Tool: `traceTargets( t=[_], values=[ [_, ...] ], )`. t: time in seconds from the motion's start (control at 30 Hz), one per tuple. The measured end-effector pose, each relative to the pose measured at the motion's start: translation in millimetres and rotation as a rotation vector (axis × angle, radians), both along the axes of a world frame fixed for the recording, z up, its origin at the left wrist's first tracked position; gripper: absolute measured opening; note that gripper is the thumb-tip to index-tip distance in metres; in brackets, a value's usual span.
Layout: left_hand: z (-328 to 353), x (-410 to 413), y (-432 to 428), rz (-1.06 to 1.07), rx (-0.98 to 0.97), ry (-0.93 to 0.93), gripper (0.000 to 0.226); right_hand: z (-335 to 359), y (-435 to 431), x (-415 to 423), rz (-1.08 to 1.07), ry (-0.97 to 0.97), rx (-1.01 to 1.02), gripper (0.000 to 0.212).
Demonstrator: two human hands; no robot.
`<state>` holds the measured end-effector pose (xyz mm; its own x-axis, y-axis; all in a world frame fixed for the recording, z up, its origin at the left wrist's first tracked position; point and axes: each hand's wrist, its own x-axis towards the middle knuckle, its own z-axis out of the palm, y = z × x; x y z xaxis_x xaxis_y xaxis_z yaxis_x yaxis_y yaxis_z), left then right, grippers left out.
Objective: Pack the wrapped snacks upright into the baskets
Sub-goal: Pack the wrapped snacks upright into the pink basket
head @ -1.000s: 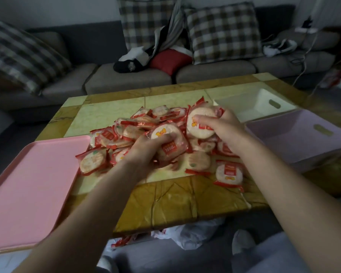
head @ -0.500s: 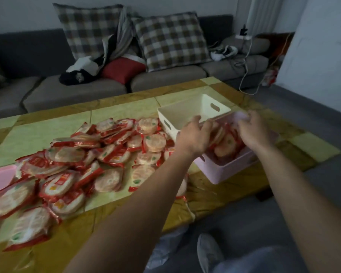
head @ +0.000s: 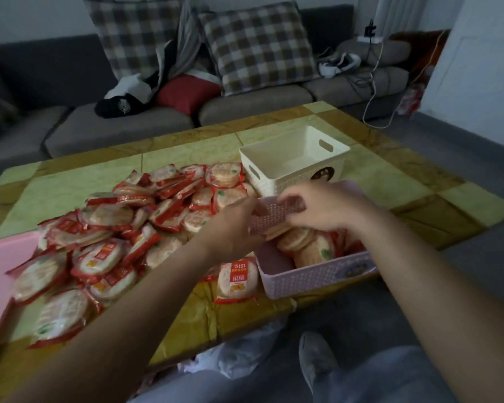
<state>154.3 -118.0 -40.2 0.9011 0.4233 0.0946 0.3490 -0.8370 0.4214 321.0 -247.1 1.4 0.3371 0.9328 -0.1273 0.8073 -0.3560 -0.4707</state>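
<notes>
Snacks lie flat in a big loose pile on the table in front of me, with a tray at my near left. One pack lies apart, just beside the pink basket. That basket sits at the table's near edge to my right. It holds a first batch along its right side, leaning rather than properly upright, and its left part shows bare floor.

My left hand is at the basket's left rim. My right hand is over the packed ones, fingers curled. Both are blurred, so I cannot tell whether either grips a snack or only steadies things.

Just behind, the white basket has nothing in it that I can see. I judge the job barely begun: most of the pile is left to pack, and the ones already in need straightening.
</notes>
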Motion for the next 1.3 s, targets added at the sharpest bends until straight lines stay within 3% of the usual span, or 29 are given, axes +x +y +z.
traceTargets(
  t=[0.1, 0.2, 0.23, 0.33, 0.4, 0.47, 0.53, 0.6, 0.67, 0.77, 0.9, 0.97, 1.1, 1.3],
  values=[
    [-7, -20, -3, 0.0, -0.023, -0.098, 0.055, -12, 12, -25, 0.15, -0.012, -0.219, 0.019],
    [-18, -27, -7, 0.031, -0.082, -0.207, 0.053, -21, 20, -31, 0.121, -0.328, -0.232, 0.016],
    [-21, -29, -9, 0.049, -0.107, -0.239, 0.053, -21, 22, -31, 0.111, -0.342, -0.2, 0.012],
    [-24, -28, -17, 0.086, -0.241, -0.328, 0.061, -15, 18, -21, 0.083, -0.172, -0.006, 0.013],
    [-20, -26, -19, 0.116, -0.357, -0.381, 0.065, -11, 13, -8, 0.001, 0.038, 0.128, 0.02],
    [-14, -22, -21, 0.17, -0.446, -0.449, 0.059, -8, 7, 4, -0.106, 0.32, 0.203, 0.017],
    [-9, -18, -23, 0.227, -0.556, -0.531, 0.058, -12, 9, 9, -0.207, 0.483, 0.241, 0.025],
    [-5, -15, -26, 0.244, -0.583, -0.601, 0.061, -13, 10, 1, -0.2, 0.587, 0.211, 0.014],
    [-3, -14, -24, 0.243, -0.426, -0.594, 0.056, -14, 11, -7, -0.101, 0.472, 0.138, 0.02],
    [-2, -14, -19, 0.288, -0.117, -0.502, 0.048, -14, 11, -6, -0.005, -0.002, -0.062, 0.037],
    [4, -12, -21, 0.335, 0.081, -0.373, 0.039, -25, 11, -16, 0.19, -0.006, -0.34, 0.06],
    [8, -8, -26, 0.359, 0.109, -0.347, 0.038, -31, 12, -18, 0.214, -0.074, -0.384, 0.063],
    [7, -2, -31, 0.384, 0.171, -0.262, 0.031, -26, 10, -11, 0.187, -0.102, -0.331, 0.056],
    [-5, 2, -32, 0.361, 0.285, -0.062, 0.028, -16, -1, 5, 0.004, -0.036, -0.058, 0.051]
  ],
)
